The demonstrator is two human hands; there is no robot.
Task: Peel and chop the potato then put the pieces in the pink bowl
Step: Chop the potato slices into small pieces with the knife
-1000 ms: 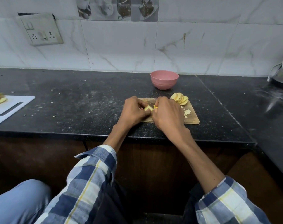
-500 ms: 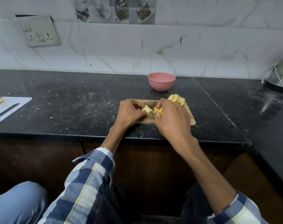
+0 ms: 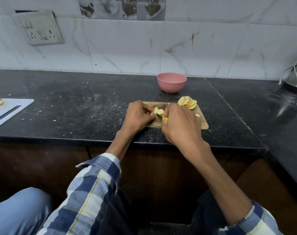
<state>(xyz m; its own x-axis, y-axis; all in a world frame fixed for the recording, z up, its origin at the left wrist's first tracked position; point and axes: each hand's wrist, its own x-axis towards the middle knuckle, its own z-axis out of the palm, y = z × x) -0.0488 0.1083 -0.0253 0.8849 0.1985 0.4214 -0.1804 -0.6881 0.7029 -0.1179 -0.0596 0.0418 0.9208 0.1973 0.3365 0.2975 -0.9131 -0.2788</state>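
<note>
- On the wooden cutting board (image 3: 202, 123), near its left end, lies the potato piece (image 3: 156, 110); the left hand (image 3: 138, 116) pinches it with curled fingers
- Just right of that piece, the right hand (image 3: 181, 123) is clenched round a yellow-handled knife (image 3: 165, 117); its blade meets the potato
- At the board's far right corner sits a fan of potato slices (image 3: 188, 103)
- Beyond the board stands the pink bowl (image 3: 171, 82)
- Far left of the board, a white cutting board (image 3: 10, 112) rests on the black counter (image 3: 76, 107)

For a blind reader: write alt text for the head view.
A person's left hand holds a peeled potato piece on a wooden cutting board while the right hand grips a yellow-handled knife. Potato slices lie behind; a pink bowl stands beyond.
</note>
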